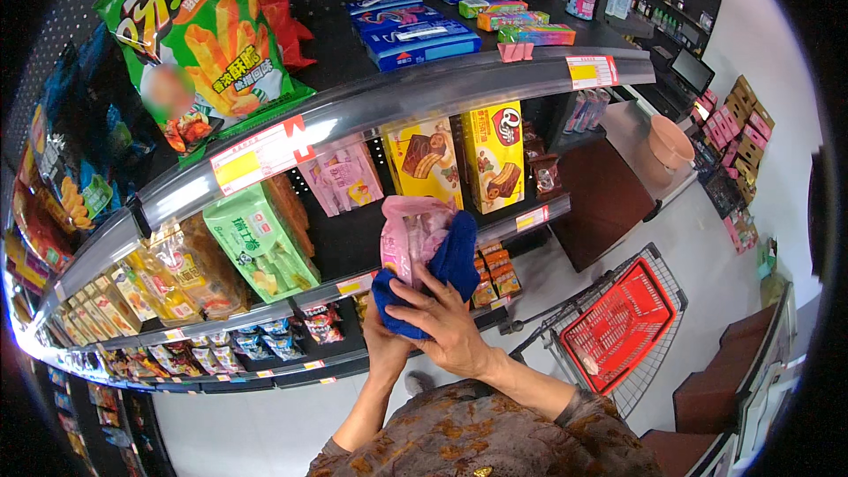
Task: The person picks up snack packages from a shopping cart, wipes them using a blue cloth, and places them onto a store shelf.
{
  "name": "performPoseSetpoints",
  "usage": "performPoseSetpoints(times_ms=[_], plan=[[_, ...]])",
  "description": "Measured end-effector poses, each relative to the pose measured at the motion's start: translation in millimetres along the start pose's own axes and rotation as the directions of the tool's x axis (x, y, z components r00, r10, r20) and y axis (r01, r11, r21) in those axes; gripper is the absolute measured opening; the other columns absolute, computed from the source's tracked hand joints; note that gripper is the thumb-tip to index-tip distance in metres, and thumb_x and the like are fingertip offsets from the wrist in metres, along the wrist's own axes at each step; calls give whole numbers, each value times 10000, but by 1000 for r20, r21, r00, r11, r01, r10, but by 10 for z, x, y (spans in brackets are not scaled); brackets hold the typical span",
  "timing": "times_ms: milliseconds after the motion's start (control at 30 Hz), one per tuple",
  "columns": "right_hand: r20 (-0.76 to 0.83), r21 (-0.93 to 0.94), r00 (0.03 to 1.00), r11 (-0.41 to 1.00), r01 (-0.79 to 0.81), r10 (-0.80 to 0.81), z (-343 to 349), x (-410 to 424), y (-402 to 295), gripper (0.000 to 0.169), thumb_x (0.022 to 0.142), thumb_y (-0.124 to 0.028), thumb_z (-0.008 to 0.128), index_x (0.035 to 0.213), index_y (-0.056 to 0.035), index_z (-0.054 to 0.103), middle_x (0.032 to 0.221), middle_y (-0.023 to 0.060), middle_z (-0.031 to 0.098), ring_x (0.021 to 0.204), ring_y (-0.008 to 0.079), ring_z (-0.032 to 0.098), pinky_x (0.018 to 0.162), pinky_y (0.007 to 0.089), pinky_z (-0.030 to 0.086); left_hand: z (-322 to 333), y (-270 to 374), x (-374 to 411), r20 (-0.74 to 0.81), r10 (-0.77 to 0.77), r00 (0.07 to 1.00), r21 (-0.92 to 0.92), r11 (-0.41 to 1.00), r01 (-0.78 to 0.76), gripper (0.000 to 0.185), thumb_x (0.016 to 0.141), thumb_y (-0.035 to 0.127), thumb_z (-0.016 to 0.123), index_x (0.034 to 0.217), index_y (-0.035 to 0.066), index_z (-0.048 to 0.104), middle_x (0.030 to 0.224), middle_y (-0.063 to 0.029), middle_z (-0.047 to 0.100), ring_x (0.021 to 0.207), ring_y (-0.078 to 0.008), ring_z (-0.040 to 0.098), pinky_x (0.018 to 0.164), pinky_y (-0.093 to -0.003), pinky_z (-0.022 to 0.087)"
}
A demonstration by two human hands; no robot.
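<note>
A pink plastic snack package (405, 238) is held up in front of the shelf, with a dark blue cloth (458, 258) wrapped around its lower part and right side. My right hand (442, 326) lies over the cloth with its fingers bent, pressing it against the package. Behind and below, my left hand (383, 334) supports the package; the cloth and my right hand hide most of its fingers. A similar pink package (341, 175) stands on the middle shelf, left of two yellow boxes of chocolate cakes (424, 159). Left of the gap is a green snack package (265, 245).
The upper shelf edge (371, 112) juts out over the middle shelf. A green chip bag (212, 53) overhangs it at left; blue boxes (411, 33) lie farther right. To my right stands a shopping cart (652, 358) with a red basket (619, 324). Small snack bags (281, 338) fill a lower shelf.
</note>
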State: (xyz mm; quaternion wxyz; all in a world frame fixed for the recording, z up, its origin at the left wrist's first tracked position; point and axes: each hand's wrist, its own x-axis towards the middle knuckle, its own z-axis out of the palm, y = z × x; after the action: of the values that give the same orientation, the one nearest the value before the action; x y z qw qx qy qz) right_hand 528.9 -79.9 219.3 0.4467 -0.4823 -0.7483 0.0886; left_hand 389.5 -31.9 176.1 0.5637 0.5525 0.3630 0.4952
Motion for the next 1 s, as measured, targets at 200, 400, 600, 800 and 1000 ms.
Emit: performPoseSetpoints(times_ms=[200, 400, 600, 800, 1000], plan=[[-17, -290, 997, 955, 69, -77, -354, 291, 197, 446, 757, -230, 781, 1167, -67, 710, 1594, 104, 446, 1509, 374, 331, 1135, 649, 341, 227, 35, -10, 110, -30, 994, 149, 989, 14, 770, 785, 83, 807, 1473, 5, 470, 1344, -128, 626, 1231, -190, 582, 1046, -337, 475], [-313, -141, 946, 981, -133, 84, -687, 623, 570, 308, 831, -90, 731, 1129, -32, 681, 1472, 184, 528, 1366, 402, 474, 1129, 491, 383, 425, 98, -110, 198, -148, 969, 78, 988, 135, 842, 789, 109, 850, 1510, -20, 435, 1418, -162, 577, 1270, -221, 577, 1091, -356, 453], [-269, -77, 962, 994, -71, 48, -528, 6, 328, 360, 865, -95, 724, 1217, -49, 663, 1530, 197, 481, 1466, 415, 397, 1180, 520, 346, 363, -33, -69, 149, -124, 981, -121, 982, 142, 786, 814, 54, 815, 1506, -1, 448, 1397, -122, 593, 1250, -203, 587, 1075, -353, 468], [-200, -158, 979, 985, -74, 41, -399, -452, 232, 517, 762, -104, 796, 1247, -112, 617, 1564, 152, 466, 1466, 421, 394, 1163, 537, 364, 165, -157, 6, 62, -159, 985, -161, 973, 167, 794, 802, 65, 815, 1512, 28, 461, 1317, -61, 631, 1181, -150, 607, 1040, -318, 475], [-491, 135, 831, 965, -223, 260, -853, 35, 587, 324, 912, -56, 650, 1236, -51, 654, 1542, 210, 471, 1443, 410, 434, 1181, 458, 346, 251, -16, 35, 202, -144, 969, -217, 958, 188, 789, 792, 100, 837, 1498, 45, 489, 1386, -73, 613, 1253, -187, 590, 1098, -352, 438]])
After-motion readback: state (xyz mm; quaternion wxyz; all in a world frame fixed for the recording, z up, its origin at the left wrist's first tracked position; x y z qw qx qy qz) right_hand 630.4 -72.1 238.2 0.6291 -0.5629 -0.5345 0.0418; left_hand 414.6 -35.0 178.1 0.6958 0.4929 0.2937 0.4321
